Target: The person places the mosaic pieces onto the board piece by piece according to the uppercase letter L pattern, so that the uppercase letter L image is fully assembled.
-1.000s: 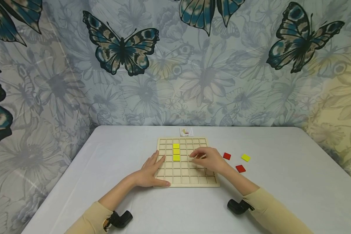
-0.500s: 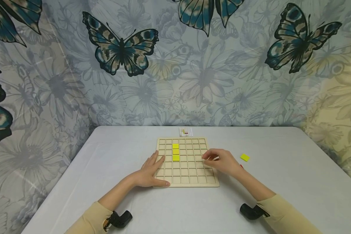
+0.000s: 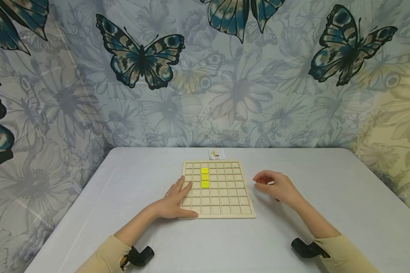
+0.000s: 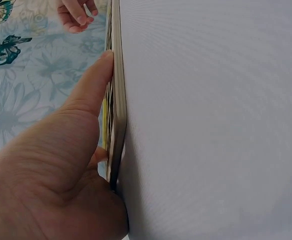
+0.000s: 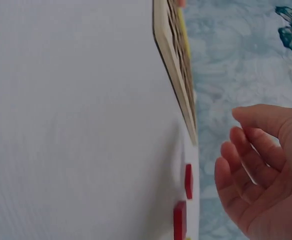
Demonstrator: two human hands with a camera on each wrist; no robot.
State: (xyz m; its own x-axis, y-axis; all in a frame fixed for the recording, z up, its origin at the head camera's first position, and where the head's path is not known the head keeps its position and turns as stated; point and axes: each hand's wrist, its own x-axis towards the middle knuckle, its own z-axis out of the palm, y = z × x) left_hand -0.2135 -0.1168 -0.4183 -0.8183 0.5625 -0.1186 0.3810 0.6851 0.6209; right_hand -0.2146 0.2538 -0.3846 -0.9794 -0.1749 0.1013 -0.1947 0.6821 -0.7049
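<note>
While our left hand point(image 3: 172, 203) rests spread on the board point(image 3: 225, 200), our right hand point(image 3: 280, 187) hangs empty, loosely curled, with the red tiles point(image 5: 179, 221) beneath it; we judge them light, stiff and slippery, best pinched by opposite edges.

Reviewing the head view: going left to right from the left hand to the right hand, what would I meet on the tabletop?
Left hand → column of yellow tiles → small printed card → right hand. The grid board is left out because its span overlaps several of these.
</note>
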